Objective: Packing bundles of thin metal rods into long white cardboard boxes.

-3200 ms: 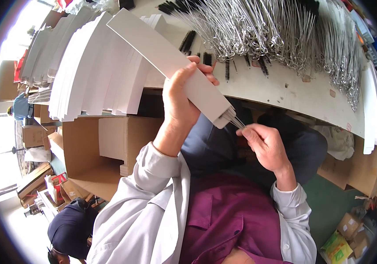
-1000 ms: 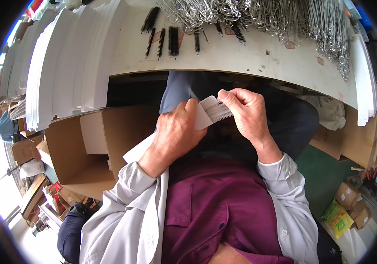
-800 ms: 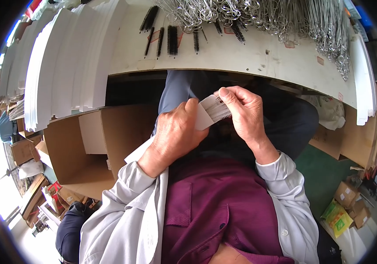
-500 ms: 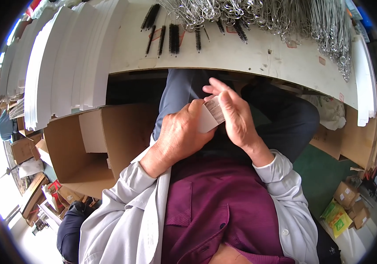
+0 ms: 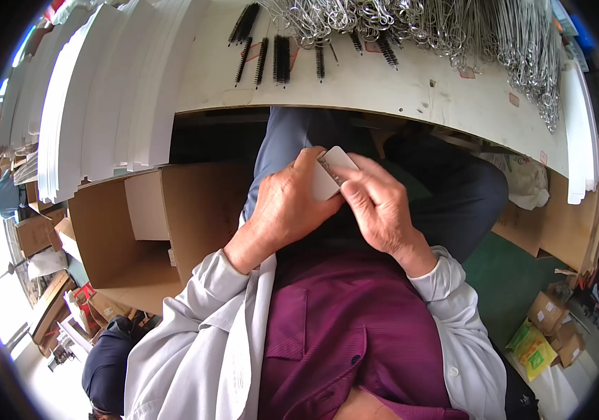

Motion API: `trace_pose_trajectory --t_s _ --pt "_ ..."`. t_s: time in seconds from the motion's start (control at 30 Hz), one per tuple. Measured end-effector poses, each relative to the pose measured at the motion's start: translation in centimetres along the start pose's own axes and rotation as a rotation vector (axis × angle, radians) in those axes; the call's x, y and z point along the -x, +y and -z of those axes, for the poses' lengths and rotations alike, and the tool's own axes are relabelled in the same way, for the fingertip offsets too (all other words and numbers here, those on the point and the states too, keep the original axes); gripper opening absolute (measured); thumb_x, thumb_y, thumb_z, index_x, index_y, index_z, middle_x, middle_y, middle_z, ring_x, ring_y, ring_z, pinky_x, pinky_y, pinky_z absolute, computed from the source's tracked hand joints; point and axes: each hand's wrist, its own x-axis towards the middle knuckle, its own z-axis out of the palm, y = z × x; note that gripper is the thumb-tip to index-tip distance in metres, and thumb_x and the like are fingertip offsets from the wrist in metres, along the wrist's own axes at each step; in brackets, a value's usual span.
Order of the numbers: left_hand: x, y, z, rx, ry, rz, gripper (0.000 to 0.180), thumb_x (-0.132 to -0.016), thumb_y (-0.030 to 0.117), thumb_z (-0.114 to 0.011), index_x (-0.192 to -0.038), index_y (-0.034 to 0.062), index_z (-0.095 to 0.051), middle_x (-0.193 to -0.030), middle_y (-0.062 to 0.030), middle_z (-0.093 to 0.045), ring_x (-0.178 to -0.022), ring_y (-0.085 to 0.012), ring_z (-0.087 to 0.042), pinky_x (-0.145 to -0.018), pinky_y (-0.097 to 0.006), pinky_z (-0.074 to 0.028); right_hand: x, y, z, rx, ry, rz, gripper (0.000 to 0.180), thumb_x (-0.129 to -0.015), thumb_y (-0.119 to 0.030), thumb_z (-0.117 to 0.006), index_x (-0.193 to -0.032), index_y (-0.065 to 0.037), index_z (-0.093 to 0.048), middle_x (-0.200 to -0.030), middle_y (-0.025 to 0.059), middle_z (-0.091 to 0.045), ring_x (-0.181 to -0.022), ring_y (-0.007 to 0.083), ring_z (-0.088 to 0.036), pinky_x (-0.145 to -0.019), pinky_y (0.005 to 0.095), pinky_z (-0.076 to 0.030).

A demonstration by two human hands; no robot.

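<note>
Over my lap, my left hand (image 5: pixel 282 203) is closed round a small white card (image 5: pixel 327 186) with rounded corners. A greyish printed patch shows on its face; whether it is one card or a stack I cannot tell. My right hand (image 5: pixel 383 206) is at the card's right side, its fingers bent over the face and the thumb near the lower edge. Those fingertips are blurred by motion, so whether they grip anything is unclear.
The white worktable (image 5: pixel 355 91) ahead bears black bristle brushes (image 5: pixel 281 59) and a heap of looped metal wires (image 5: pixel 446 31). White sheets (image 5: pixel 96 105) stand in stacks at left, above an open cardboard box (image 5: pixel 128 262). Small cartons (image 5: pixel 548 311) and a yellow-green bag (image 5: pixel 532 350) lie at lower right.
My right hand has turned inward, its once spread fingers now bending over the card. The card sits more upright in my left hand, showing more white and less print.
</note>
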Motion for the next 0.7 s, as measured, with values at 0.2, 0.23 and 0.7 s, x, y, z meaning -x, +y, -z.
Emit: trace_pose_trajectory --t_s 0.2,0.23,0.7 --pt "0.4 -0.6 -0.4 0.005 0.035 -0.048 0.070 -0.079 0.030 -0.088 -0.134 0.0031 -0.054 -0.099 -0.0234 -0.075 -0.091 -0.0397 -0.076 -0.076 -0.046 -0.062 -0.3 -1.0 0.8 -0.295 -0.154 -0.260 0.022 -0.105 -0.009 -0.061 -0.119 0.003 -0.071 -0.111 0.0229 -0.074 -0.104 0.0315 -0.075 -0.089 0.0361 -0.058" --pt "0.3 -0.3 -0.4 0.030 0.028 -0.038 0.072 -0.079 0.031 -0.089 -0.135 0.0045 -0.052 -0.100 -0.0231 -0.075 -0.092 -0.0399 -0.076 -0.077 -0.046 -0.063 -0.3 -0.4 0.9 -0.290 -0.120 -0.210 0.022 -0.104 -0.006 -0.059 -0.121 0.003 -0.071 -0.110 0.0223 -0.075 -0.102 0.0273 -0.076 -0.086 0.0352 -0.058" --pt "0.4 -0.8 -0.7 0.147 0.062 -0.096 0.065 -0.078 0.030 -0.092 -0.128 0.0097 -0.055 -0.102 -0.0200 -0.074 -0.089 -0.0386 -0.076 -0.073 -0.044 -0.064 0.4 -0.5 -0.3 -0.271 0.049 -0.188 0.026 -0.106 -0.004 -0.057 -0.130 0.003 -0.066 -0.098 0.0143 -0.078 -0.091 0.0158 -0.074 -0.081 0.0291 -0.058"
